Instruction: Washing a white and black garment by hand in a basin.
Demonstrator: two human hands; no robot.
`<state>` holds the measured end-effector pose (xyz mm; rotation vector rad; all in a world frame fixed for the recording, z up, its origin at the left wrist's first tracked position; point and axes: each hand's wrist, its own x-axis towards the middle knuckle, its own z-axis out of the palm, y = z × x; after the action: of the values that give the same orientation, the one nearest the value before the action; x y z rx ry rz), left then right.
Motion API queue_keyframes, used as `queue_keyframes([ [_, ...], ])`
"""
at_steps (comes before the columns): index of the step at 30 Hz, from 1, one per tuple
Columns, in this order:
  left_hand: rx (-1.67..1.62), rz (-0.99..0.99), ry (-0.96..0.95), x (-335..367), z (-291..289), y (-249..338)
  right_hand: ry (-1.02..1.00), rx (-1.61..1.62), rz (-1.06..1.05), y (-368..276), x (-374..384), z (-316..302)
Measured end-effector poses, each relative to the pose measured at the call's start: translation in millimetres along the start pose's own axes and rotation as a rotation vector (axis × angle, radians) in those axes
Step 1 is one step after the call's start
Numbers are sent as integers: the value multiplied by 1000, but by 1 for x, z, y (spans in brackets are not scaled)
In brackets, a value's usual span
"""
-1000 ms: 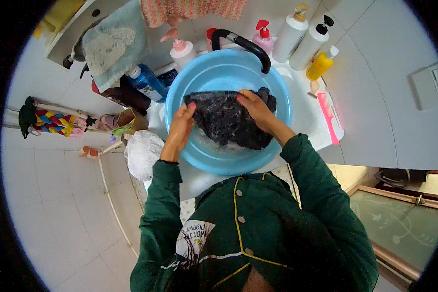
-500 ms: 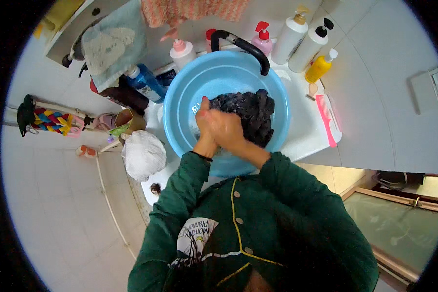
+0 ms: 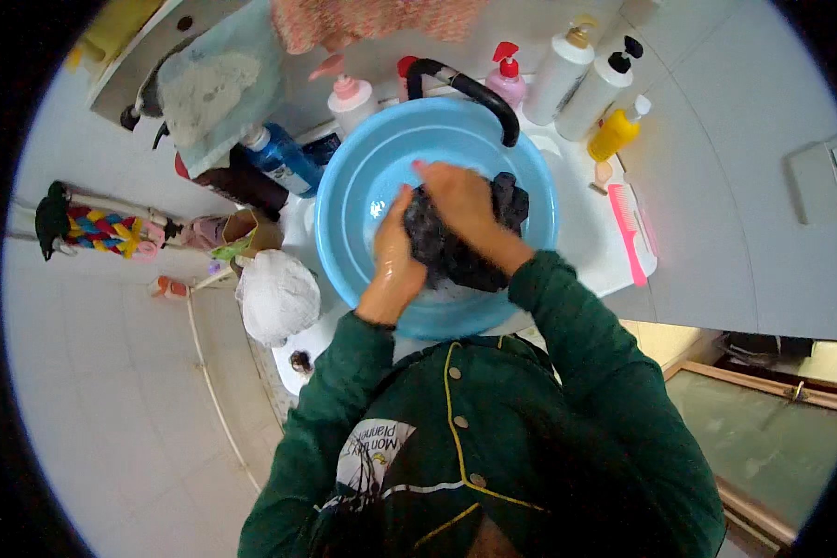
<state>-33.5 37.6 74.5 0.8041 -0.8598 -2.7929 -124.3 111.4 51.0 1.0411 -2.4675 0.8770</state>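
Note:
A dark, wet bundle of black cloth (image 3: 456, 263) lies bunched in a light blue plastic basin (image 3: 342, 275), over a little sudsy water. My left hand (image 3: 395, 256) holds the bundle's left side, thumb up along it and the other fingers hidden behind the fabric. From the right, my right hand (image 3: 463, 203) reaches across and grips the top of the cloth, its fingers curled and slightly blurred. Both wrists come out of green sleeves over the basin's near rim.
A black faucet (image 3: 474, 90) arches over the basin's far rim. Around it stand a pink-topped pump bottle (image 3: 352, 104), a blue bottle (image 3: 284, 163), white pump bottles (image 3: 560, 76) and a yellow bottle (image 3: 614, 135). A pink comb (image 3: 631, 232) lies right; a white bundle (image 3: 277, 298) sits left.
My hands were pressed together left of the cloth. Now they are apart: the right has moved up and right onto the cloth, while the left rests against its left side.

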Motion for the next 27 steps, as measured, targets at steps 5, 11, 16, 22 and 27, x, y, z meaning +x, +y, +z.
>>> queue_keyframes([
  [5, -24, 212, -183, -14, -13, 50, -418, 1021, 635, 15, 12, -53],
  [11, 327, 154, -186, -18, -25, 43, -609, 1318, 579, 21, 6, -66],
  [16, 202, 176, -214, -8, -44, 36, -431, 1317, 489, 16, -4, -60],
  [22, 159, 148, -279, -17, -34, 44, -782, 799, 539, 35, -12, -61],
  [27, 203, 250, -120, -5, -45, 44, -456, 994, 552, 11, -15, -67],
])
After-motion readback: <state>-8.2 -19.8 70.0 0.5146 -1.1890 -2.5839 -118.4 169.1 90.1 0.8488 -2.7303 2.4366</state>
